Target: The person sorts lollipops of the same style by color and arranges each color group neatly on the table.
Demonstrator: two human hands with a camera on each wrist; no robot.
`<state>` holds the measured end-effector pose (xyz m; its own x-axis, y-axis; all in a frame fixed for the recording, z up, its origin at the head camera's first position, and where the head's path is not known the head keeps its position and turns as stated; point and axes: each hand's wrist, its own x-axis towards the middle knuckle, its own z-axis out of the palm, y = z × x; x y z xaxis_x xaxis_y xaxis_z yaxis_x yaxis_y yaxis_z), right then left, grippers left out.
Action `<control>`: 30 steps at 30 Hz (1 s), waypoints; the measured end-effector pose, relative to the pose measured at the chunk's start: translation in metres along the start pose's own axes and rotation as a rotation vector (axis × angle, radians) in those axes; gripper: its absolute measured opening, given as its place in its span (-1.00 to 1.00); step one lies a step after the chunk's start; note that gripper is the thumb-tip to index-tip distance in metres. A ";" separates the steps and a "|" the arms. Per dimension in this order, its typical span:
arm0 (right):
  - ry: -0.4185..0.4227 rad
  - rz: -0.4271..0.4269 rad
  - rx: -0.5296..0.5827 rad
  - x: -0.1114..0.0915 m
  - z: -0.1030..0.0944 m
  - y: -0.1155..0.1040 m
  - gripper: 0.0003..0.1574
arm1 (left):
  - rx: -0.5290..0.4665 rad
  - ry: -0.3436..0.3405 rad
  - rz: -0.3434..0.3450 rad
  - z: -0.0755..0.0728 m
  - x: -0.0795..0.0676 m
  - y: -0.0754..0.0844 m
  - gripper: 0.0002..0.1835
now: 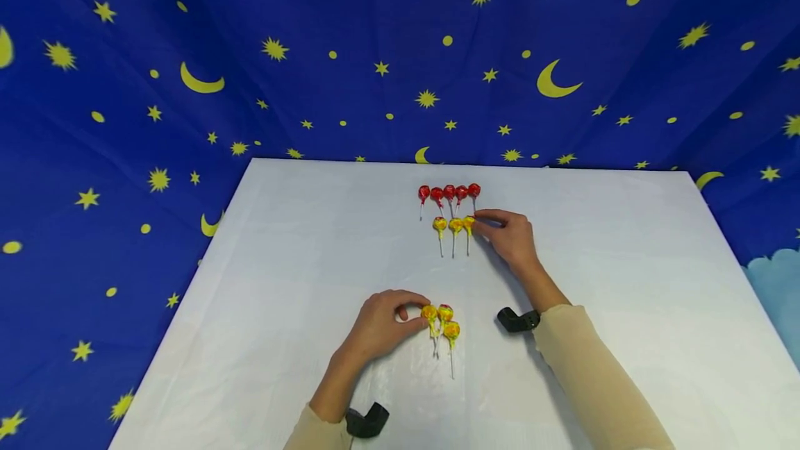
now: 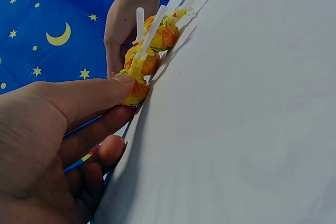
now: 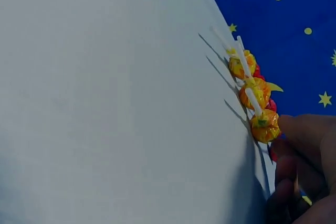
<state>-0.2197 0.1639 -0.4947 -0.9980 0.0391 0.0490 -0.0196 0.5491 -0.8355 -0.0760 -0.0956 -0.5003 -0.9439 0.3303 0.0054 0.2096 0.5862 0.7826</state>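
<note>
Near the middle of the table, my left hand (image 1: 384, 325) pinches a yellow lollipop (image 1: 429, 312) by its wrapped head, between thumb and index finger. Two more yellow lollipops lie close beside it, one at its right (image 1: 446, 312) and one slightly nearer (image 1: 451, 330). Farther back, three yellow lollipops form a row with their sticks toward me. The thumb and index finger of my right hand (image 1: 514, 238) are at the head of the rightmost one (image 1: 469, 223). The right wrist view shows this lollipop (image 3: 265, 126) against the fingertips.
Behind the yellow row is a line of several red lollipops (image 1: 449, 192), sticks also pointing toward me. Everything lies on a white-covered table (image 1: 281, 242). A blue cloth (image 1: 350, 103) with yellow moons and stars hangs beyond its far edge. A black wrist device (image 1: 367, 421) shows at the left sleeve.
</note>
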 end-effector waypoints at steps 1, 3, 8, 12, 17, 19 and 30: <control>0.014 0.000 -0.006 -0.001 -0.001 -0.001 -0.67 | 0.000 0.000 0.004 0.000 0.001 0.000 -0.74; 0.039 -0.005 -0.016 -0.003 -0.003 -0.002 -0.67 | 0.001 0.001 0.011 0.000 0.002 0.000 -0.75; 0.061 -0.020 -0.048 -0.012 -0.005 -0.003 -0.65 | 0.006 -0.009 -0.004 -0.001 0.001 -0.001 -0.75; 0.048 -0.040 -0.072 -0.021 -0.005 -0.003 -0.65 | 0.014 -0.005 -0.014 -0.001 -0.003 -0.001 -0.74; 0.057 -0.086 -0.087 -0.031 -0.009 -0.004 -0.66 | 0.011 0.010 -0.001 0.000 -0.002 0.001 -0.74; 0.050 -0.111 -0.097 -0.035 -0.010 -0.004 -0.66 | 0.011 0.014 0.004 0.000 -0.001 0.001 -0.74; -0.020 -0.211 -0.091 -0.060 -0.007 -0.007 -0.67 | 0.023 0.014 0.002 0.000 -0.001 -0.001 -0.74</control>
<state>-0.1594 0.1635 -0.4879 -0.9734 -0.1007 0.2057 -0.2233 0.6162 -0.7553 -0.0756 -0.0963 -0.5005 -0.9468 0.3214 0.0158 0.2174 0.6027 0.7678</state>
